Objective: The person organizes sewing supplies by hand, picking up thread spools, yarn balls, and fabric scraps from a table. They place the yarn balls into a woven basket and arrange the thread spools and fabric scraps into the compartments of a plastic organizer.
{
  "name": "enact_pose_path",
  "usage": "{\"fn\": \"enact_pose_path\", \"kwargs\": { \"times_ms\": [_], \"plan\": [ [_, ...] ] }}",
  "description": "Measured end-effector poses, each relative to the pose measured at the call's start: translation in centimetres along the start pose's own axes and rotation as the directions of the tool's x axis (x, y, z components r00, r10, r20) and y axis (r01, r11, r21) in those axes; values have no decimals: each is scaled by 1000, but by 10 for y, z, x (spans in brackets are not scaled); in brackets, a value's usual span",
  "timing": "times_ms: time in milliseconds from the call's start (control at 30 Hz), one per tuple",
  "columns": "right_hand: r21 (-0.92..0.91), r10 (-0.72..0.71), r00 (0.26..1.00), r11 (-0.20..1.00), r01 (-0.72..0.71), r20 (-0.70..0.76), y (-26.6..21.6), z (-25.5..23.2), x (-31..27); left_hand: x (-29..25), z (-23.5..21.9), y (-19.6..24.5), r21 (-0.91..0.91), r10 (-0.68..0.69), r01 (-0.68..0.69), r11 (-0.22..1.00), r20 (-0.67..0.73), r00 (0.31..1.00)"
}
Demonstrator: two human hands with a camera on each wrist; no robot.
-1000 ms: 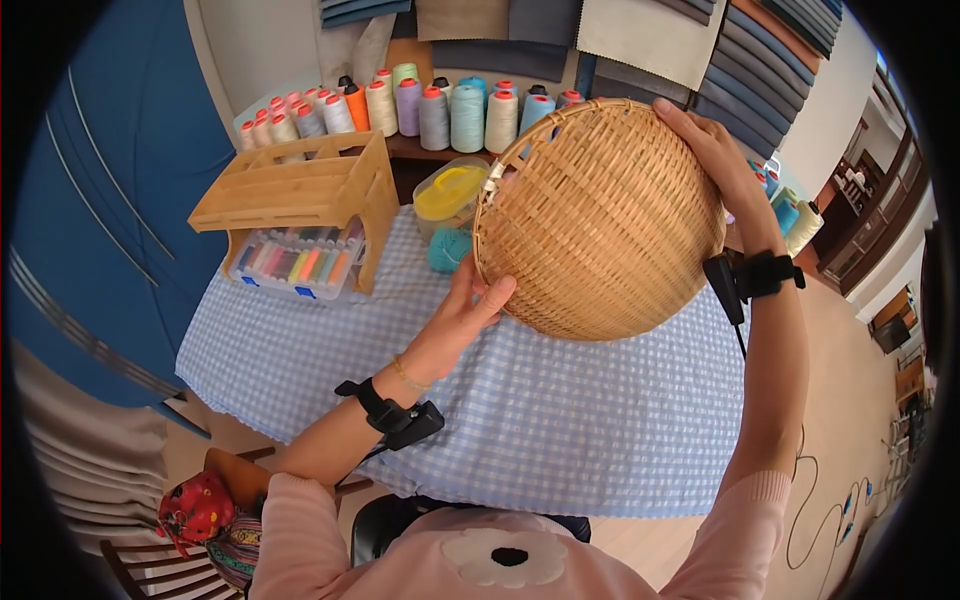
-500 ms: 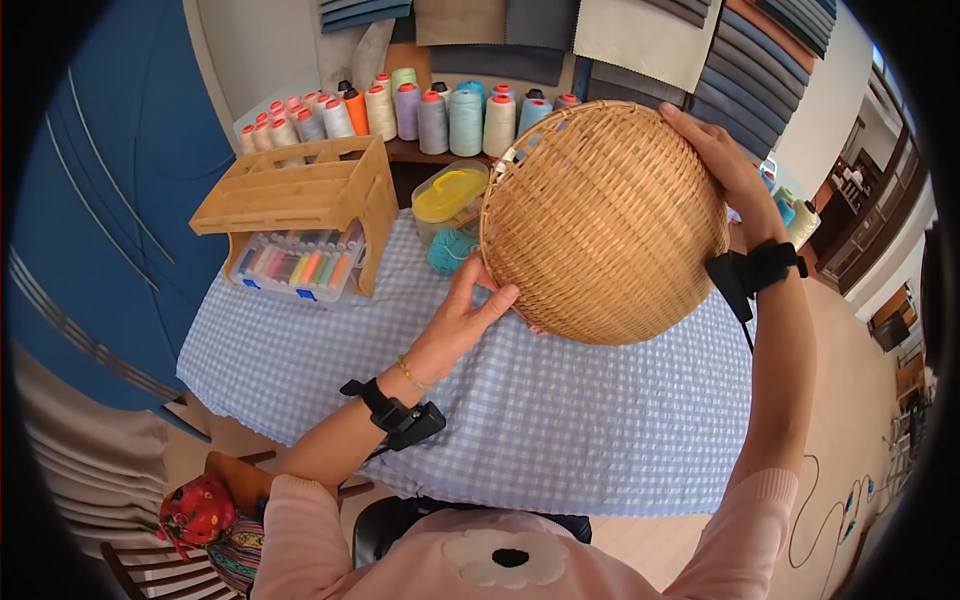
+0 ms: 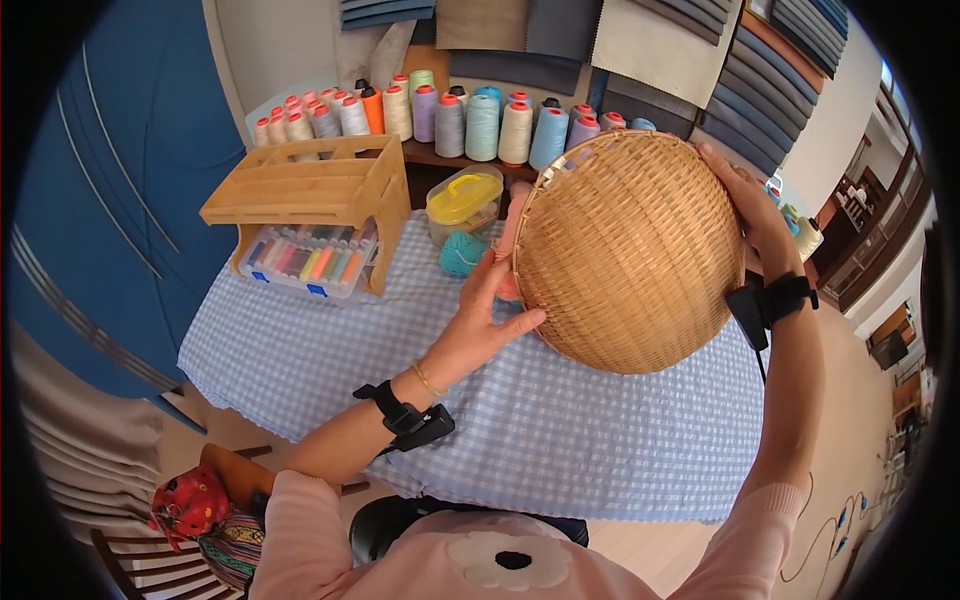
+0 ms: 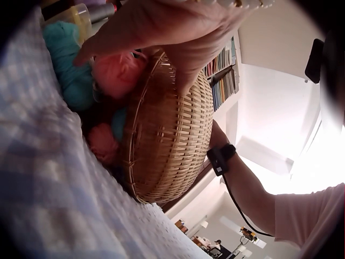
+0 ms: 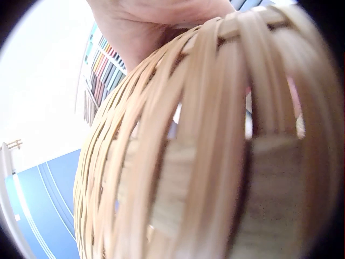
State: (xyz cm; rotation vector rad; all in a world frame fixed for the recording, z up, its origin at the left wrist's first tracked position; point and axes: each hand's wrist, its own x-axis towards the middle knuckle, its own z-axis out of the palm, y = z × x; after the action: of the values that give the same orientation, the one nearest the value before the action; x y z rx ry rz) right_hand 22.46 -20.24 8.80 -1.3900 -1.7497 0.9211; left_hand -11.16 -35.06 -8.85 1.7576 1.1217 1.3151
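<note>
A round woven bamboo basket (image 3: pixel 630 255) is tipped on its side over the checked cloth, its outside towards me and its mouth facing away. My right hand (image 3: pixel 750 205) grips its upper right edge. At the left rim my left hand (image 3: pixel 475 325) has its thumb against the outer weave, its fingers stretched out past the rim. Pink yarn (image 4: pixel 119 74) bulges at the mouth under those fingers, with a second pink ball (image 4: pixel 103 143) lower down. A teal yarn ball (image 3: pixel 462 254) lies on the cloth close to the left fingertips. Most of the basket's inside is hidden.
Behind the basket stand a yellow-lidded plastic box (image 3: pixel 465 200) and a row of thread cones (image 3: pixel 483 125). A wooden rack (image 3: pixel 300 190) over a clear case of markers (image 3: pixel 310 262) occupies the left. The checked tablecloth (image 3: pixel 560 440) spreads in front.
The basket has shifted right and slightly down with the right hand. Pink yarn now shows beside its left rim. The left fingers have spread away from the rim while the thumb stays on the weave.
</note>
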Motion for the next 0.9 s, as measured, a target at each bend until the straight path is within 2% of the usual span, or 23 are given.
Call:
{"fn": "enact_pose_path", "kwargs": {
  "times_ms": [67, 133, 200, 267, 333, 400, 467, 500, 567, 700, 767, 800, 867, 900],
  "plan": [
    [29, -12, 1000, 1000, 13, -28, -1, 4, -9, 0, 1, -8, 105, 67, -69, 992, 25, 997],
    [63, -39, 991, 997, 48, -130, -6, 5, -25, -1, 1, -7, 107, 88, -91, 990, 34, 996],
    [118, -28, 995, 992, 39, -99, -4, -3, -34, -1, 2, -6, 106, 108, -113, 988, 46, 993],
    [173, -13, 997, 985, 25, -70, 8, -13, -39, -3, 1, -7, 199, 98, -112, 974, 79, 992],
    [321, 25, 995, 947, 6, -92, 23, -19, -41, -5, 3, -2, 246, 95, -117, 962, 103, 990],
    [304, 74, 995, 951, -50, -67, 29, -22, -51, -8, 6, 5, 297, 95, -129, 946, 126, 987],
    [439, 88, 992, 898, -38, -93, 42, -24, -53, -12, 11, 13, 478, 178, -242, 844, 176, 968],
    [441, 92, 991, 897, -41, -95, 45, -25, -56, -14, 13, 16, 478, 176, -243, 844, 180, 968],
    [443, 34, 987, 896, 40, -158, 47, -25, -63, -19, 16, 22, 621, 85, -223, 751, 244, 966],
    [469, 49, 981, 882, 44, -185, 68, -37, -67, -20, 12, 35, 638, 130, -305, 707, 307, 943],
    [590, 75, 982, 806, 42, -172, 80, -40, -72, -16, 11, 38, 695, 180, -359, 623, 319, 930],
    [589, 75, 983, 807, 38, -166, 86, -41, -75, -14, 12, 38, 696, 176, -353, 625, 315, 933],
    [631, 37, 980, 770, 96, -195, 102, -46, -80, -8, 15, 40, 717, 236, -424, 553, 353, 905],
    [656, 37, 987, 751, 77, -159, 115, -53, -79, -4, 18, 41, 720, 233, -419, 554, 348, 908]
  ]
}}
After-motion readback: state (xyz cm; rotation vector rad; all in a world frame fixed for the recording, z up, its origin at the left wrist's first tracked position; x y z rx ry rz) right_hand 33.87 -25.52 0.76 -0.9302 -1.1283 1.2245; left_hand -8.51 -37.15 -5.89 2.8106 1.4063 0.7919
